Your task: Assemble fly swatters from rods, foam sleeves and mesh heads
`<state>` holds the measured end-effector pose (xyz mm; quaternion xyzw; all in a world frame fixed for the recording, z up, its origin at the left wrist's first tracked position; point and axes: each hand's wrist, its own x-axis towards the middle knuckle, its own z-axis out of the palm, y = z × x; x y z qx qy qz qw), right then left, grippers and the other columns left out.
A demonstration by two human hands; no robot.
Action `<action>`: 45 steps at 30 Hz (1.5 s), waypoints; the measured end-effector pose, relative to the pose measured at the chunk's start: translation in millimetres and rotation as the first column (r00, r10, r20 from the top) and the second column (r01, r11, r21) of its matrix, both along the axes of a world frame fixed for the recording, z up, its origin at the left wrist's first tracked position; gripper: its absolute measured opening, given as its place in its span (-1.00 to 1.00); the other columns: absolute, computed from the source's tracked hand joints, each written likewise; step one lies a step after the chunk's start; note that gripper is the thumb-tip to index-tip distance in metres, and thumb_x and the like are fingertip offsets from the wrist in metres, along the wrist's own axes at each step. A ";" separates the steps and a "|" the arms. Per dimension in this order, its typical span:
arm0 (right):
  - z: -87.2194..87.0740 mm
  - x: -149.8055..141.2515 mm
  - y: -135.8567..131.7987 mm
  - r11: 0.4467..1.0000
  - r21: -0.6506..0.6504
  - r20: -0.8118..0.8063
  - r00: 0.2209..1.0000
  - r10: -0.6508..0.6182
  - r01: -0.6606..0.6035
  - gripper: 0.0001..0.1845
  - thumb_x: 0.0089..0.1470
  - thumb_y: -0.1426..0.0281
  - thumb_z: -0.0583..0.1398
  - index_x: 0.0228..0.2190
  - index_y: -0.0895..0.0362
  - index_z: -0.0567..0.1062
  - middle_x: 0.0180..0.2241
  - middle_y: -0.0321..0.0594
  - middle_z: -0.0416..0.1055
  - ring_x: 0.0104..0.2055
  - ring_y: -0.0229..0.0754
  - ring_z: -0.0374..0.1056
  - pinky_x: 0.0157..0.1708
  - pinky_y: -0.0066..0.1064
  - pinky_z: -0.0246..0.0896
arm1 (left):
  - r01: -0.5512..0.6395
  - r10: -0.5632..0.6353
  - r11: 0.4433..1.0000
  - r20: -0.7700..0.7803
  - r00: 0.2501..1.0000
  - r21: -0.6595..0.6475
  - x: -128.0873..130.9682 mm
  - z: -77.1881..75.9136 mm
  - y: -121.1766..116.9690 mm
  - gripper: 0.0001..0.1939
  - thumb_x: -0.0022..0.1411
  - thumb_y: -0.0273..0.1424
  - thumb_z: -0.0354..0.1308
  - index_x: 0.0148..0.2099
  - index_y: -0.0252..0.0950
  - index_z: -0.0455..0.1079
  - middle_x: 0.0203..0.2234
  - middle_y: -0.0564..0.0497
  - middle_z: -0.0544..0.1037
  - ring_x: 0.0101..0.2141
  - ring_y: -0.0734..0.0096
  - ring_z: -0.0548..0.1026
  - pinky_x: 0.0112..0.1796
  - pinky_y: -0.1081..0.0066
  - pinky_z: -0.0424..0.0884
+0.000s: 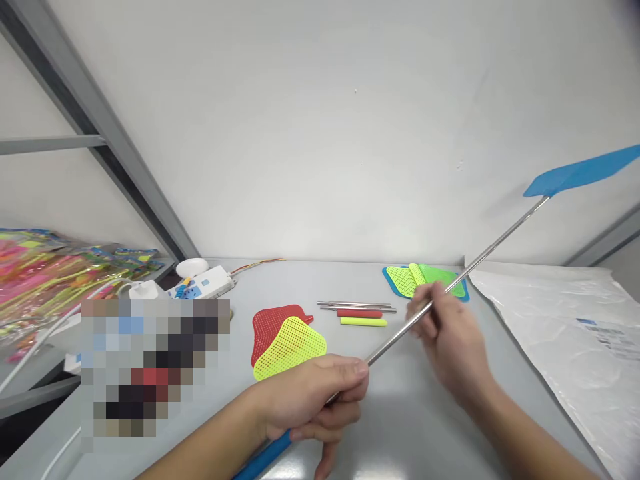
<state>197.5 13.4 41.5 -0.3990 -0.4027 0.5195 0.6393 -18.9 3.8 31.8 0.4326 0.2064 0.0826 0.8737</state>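
A fly swatter (505, 235) with a blue head, a long metal rod and a blue handle slants up to the right across my view. My left hand (320, 397) is closed round the rod just above the blue handle. Farther up, my right hand (450, 333) pinches the same rod between thumb and fingers. Beyond my left hand lie a red swatter head (273, 327) and a yellow swatter head (295, 350), the yellow partly over the red. Between the hands and the wall rest metal rods (355, 304), a red handle (359, 313) and a yellow handle (363, 322).
Overlapping yellow, green and blue swatter heads (400, 281) lie behind my right hand. A white plastic bag (550, 313) covers the table's right side. At left are a power strip (213, 283), a white cable and a blurred-out patch. Colourful packaged items (65, 280) lie beyond a metal frame.
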 end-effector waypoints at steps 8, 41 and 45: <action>6.0 8.0 -7.4 0.999 0.033 0.086 0.996 0.035 -0.038 -0.56 0.20 0.02 0.11 -0.48 0.10 0.46 -0.73 -0.42 0.00 -0.60 -0.32 -0.11 -0.55 -0.38 -0.17 | 0.053 -0.056 0.997 0.049 0.997 0.057 -3.4 8.6 4.2 -0.56 0.33 0.00 -0.05 -0.41 -0.23 0.09 -0.77 0.29 0.04 -0.82 0.66 -0.07 -0.76 0.51 0.29; 5.1 6.6 0.2 0.998 0.041 0.035 0.998 -0.055 0.054 -0.68 0.18 0.10 0.16 -0.40 0.09 0.44 -0.72 -0.45 0.03 -0.61 -0.34 0.00 -0.58 -0.47 -0.04 | -0.025 0.044 0.996 -0.211 0.976 0.089 -14.8 19.1 4.7 -0.59 0.33 0.00 -0.03 -0.34 -0.23 0.15 -0.67 0.23 0.01 -0.68 0.61 -0.07 -0.71 0.60 -0.11; -7.2 -9.8 -17.3 0.992 -0.013 0.161 0.979 0.123 -0.122 -0.57 0.24 0.04 0.05 -0.43 0.10 0.42 -0.76 -0.42 0.08 -0.64 -0.34 -0.01 -0.58 -0.42 -0.13 | 0.011 0.011 0.993 -0.178 0.984 0.118 -16.5 20.2 4.5 -0.57 0.34 0.01 -0.06 -0.38 -0.23 0.10 -0.68 0.23 -0.01 -0.68 0.61 -0.07 -0.71 0.59 -0.10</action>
